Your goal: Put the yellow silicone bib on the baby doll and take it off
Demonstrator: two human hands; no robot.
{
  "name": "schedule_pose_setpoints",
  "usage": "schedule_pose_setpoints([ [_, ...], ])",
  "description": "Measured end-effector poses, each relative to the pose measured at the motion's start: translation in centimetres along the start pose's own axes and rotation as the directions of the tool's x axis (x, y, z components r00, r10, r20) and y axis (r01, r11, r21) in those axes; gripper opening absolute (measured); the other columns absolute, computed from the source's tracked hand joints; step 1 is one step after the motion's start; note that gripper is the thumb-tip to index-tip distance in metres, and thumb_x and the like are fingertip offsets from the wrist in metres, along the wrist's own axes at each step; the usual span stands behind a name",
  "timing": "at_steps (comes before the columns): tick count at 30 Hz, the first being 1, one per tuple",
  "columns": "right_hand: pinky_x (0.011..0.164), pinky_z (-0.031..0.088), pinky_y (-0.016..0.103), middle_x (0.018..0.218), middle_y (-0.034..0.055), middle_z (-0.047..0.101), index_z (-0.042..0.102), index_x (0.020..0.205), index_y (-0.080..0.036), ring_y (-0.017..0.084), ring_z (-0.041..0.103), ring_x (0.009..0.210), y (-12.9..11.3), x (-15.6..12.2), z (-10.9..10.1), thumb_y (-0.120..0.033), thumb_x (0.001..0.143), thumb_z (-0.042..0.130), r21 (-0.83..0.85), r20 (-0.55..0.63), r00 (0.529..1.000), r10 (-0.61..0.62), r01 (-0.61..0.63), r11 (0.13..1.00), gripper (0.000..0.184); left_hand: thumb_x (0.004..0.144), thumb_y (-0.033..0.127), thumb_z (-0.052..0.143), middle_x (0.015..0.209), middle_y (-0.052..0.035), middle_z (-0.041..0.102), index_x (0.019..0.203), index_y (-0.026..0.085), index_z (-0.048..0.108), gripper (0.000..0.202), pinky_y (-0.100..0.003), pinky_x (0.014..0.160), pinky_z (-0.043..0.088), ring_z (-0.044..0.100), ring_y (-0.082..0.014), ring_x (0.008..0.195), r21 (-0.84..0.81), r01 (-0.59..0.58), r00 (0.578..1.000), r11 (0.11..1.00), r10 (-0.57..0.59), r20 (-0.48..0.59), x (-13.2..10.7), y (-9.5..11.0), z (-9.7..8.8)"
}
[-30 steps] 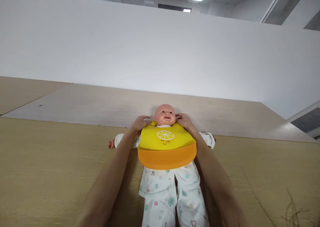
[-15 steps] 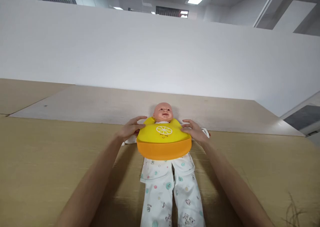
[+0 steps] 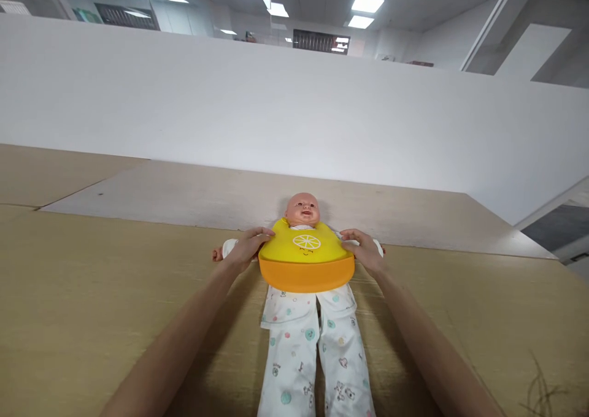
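Observation:
A baby doll (image 3: 302,210) lies on its back, its head toward the wall, in white printed clothes (image 3: 294,355). Over its chest is a yellow bib (image 3: 306,245) with a white citrus slice, a smiling face and an orange catch pocket (image 3: 307,274) at the bottom. My left hand (image 3: 251,245) rests over the doll's arm, fingers stretched to the bib's left edge. On the other side, my right hand (image 3: 362,248) has its fingers apart, fingertips at the bib's right edge. Both hands partly hide the doll's arms.
The doll lies on a wooden tabletop (image 3: 115,282). A paler panel (image 3: 207,190) runs along the back, below a white partition wall (image 3: 276,110). Glass panes (image 3: 184,0) stand above the wall.
Both hands have shifted slightly at the bib's sides, and the doll's left-side fist and sleeve now show. The view has tilted up a little.

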State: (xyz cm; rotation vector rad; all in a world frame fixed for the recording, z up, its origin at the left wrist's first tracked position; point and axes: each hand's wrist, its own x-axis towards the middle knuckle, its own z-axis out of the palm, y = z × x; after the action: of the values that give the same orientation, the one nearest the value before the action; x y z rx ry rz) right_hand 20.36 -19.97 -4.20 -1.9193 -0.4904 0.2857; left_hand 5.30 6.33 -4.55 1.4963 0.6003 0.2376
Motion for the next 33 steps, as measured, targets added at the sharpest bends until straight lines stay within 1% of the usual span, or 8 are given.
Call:
schedule_pose_setpoints([
  [6, 0.046, 0.041, 0.021, 0.108, 0.0058, 0.057, 0.057, 0.106, -0.018, 0.010, 0.054, 0.062, 1.0, -1.6, -0.3, -0.042, 0.063, 0.063, 0.099, 0.060, 0.996, 0.065, -0.071, 0.993, 0.049, 0.067, 0.041, 0.066, 0.055, 0.0058, 0.046, 0.101, 0.015, 0.062, 0.042, -0.018, 0.038, 0.028, 0.041, -0.0076, 0.042, 0.081, -0.021, 0.994, 0.997, 0.012, 0.107, -2.7, 0.5, -0.5],
  [9, 0.045, 0.041, 0.021, 0.102, 0.0051, 0.057, 0.053, 0.108, -0.019, 0.010, 0.053, 0.059, 1.4, -2.2, -0.2, -0.050, 0.065, 0.063, 0.177, 0.060, 0.995, 0.079, -0.088, 0.980, 0.053, 0.073, 0.048, 0.061, 0.049, 0.0070, 0.043, 0.107, 0.016, 0.059, 0.047, -0.020, 0.037, 0.031, 0.041, -0.0091, 0.038, 0.095, -0.060, 0.989, 0.994, 0.047, 0.138, -3.7, 0.3, -0.4],
  [13, 0.043, 0.036, 0.022, 0.084, 0.0037, 0.057, 0.050, 0.106, -0.020, 0.012, 0.051, 0.055, 2.8, -2.6, 0.0, -0.061, 0.075, 0.051, 0.171, -0.045, 0.998, 0.052, -0.044, 0.984, 0.052, 0.082, 0.059, 0.045, 0.053, 0.0028, 0.052, 0.121, 0.020, 0.050, 0.056, -0.024, 0.041, 0.036, 0.052, -0.0154, 0.044, 0.190, -0.146, 0.989, 0.971, 0.146, 0.019, -4.1, -1.9, -0.8],
  [15, 0.046, 0.036, 0.024, 0.076, 0.0029, 0.055, 0.050, 0.093, -0.019, 0.012, 0.047, 0.054, 4.2, -3.1, -0.4, -0.061, 0.079, 0.047, 0.094, -0.096, 0.995, -0.026, 0.035, 0.995, 0.045, 0.085, 0.058, 0.040, 0.053, 0.0019, 0.052, 0.113, 0.019, 0.052, 0.050, -0.025, 0.044, 0.036, 0.051, -0.0156, 0.045, 0.233, -0.173, 0.976, 0.957, 0.198, -0.089, -4.2, -3.5, -1.3],
  [17, 0.051, 0.036, 0.025, 0.065, 0.0013, 0.050, 0.048, 0.080, -0.019, 0.012, 0.043, 0.053, 5.9, -4.0, -1.1, -0.059, 0.083, 0.044, -0.051, -0.106, 0.985, -0.137, 0.132, 0.990, 0.041, 0.086, 0.055, 0.037, 0.050, 0.0021, 0.048, 0.087, 0.020, 0.054, 0.039, -0.025, 0.047, 0.035, 0.047, -0.0144, 0.045, 0.331, -0.190, 0.956, 0.924, 0.252, -0.153, -4.4, -4.8, -1.8],
  [20, 0.055, 0.035, 0.026, 0.061, 0.0014, 0.049, 0.049, 0.074, -0.018, 0.013, 0.043, 0.056, 8.1, -5.4, -2.1, -0.056, 0.087, 0.039, -0.289, -0.087, 0.964, -0.251, 0.217, 0.933, 0.042, 0.085, 0.051, 0.038, 0.049, 0.0016, 0.043, 0.058, 0.022, 0.040, 0.039, -0.026, 0.051, 0.033, 0.043, -0.0144, 0.050, 0.505, -0.230, 0.926, 0.832, 0.347, -0.149, -5.0, -5.8, -2.1],
  [25, 0.053, 0.032, 0.024, 0.057, 0.0002, 0.047, 0.046, 0.068, -0.017, 0.011, 0.042, 0.052, 9.1, -6.2, -2.2, -0.052, 0.089, 0.037, -0.429, 0.014, 0.959, -0.282, 0.261, 0.865, 0.041, 0.083, 0.042, 0.037, 0.052, 0.0020, 0.041, 0.056, 0.020, 0.040, 0.035, -0.026, 0.052, 0.029, 0.039, -0.0134, 0.053, 0.586, -0.365, 0.907, 0.723, 0.419, 0.048, -5.8, -6.2, -1.3],
  [33, 0.052, 0.029, 0.024, 0.053, -0.0010, 0.042, 0.042, 0.064, -0.017, 0.010, 0.038, 0.049, 8.6, -6.0, -1.9, -0.050, 0.086, 0.037, -0.435, 0.069, 0.956, -0.285, 0.286, 0.854, 0.040, 0.084, 0.035, 0.036, 0.052, 0.0042, 0.038, 0.056, 0.020, 0.039, 0.032, -0.024, 0.052, 0.028, 0.034, -0.0109, 0.051, 0.547, -0.452, 0.877, 0.705, 0.462, 0.130, -5.8, -7.1, -1.1],
])
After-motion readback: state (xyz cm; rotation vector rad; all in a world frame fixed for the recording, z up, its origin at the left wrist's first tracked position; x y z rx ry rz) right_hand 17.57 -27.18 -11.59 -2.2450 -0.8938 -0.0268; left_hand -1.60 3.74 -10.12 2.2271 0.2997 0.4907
